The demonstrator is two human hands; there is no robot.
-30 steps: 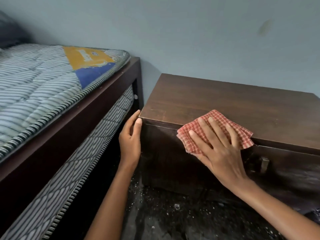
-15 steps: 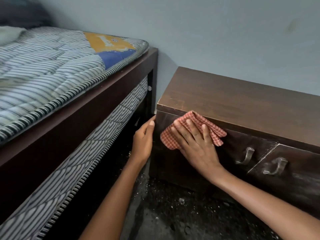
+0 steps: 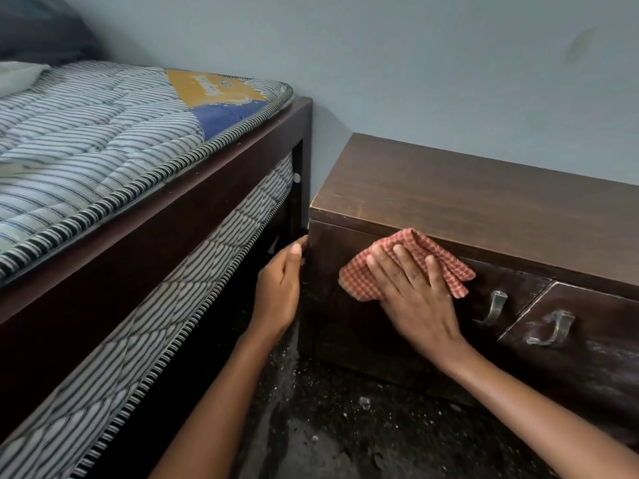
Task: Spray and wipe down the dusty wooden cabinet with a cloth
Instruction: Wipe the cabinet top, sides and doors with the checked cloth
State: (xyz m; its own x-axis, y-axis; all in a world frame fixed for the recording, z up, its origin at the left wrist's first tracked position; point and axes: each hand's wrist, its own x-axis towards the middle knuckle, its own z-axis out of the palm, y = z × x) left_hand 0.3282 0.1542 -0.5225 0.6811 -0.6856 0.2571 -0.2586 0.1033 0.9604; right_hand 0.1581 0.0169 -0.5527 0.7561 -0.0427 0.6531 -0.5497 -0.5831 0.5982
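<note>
A low dark wooden cabinet [image 3: 484, 198] stands against the wall, with two metal drawer handles on its front. My right hand [image 3: 416, 299] presses a red checked cloth [image 3: 446, 261] flat against the upper left of the cabinet front, fingers straight and spread. My left hand [image 3: 280, 288] rests against the cabinet's left front corner, thumb on the edge, fingers hidden behind the corner. No spray bottle is in view.
A dark wooden bed frame [image 3: 193, 209] with a striped mattress [image 3: 86, 140] stands close on the left, leaving a narrow gap beside the cabinet. A second mattress [image 3: 173, 319] lies below it. The dark floor [image 3: 328, 426] in front is speckled with dust.
My right hand slid the cloth from the cabinet's top edge down onto its front face and to the left. The view shifted, bringing both drawer handles into sight.
</note>
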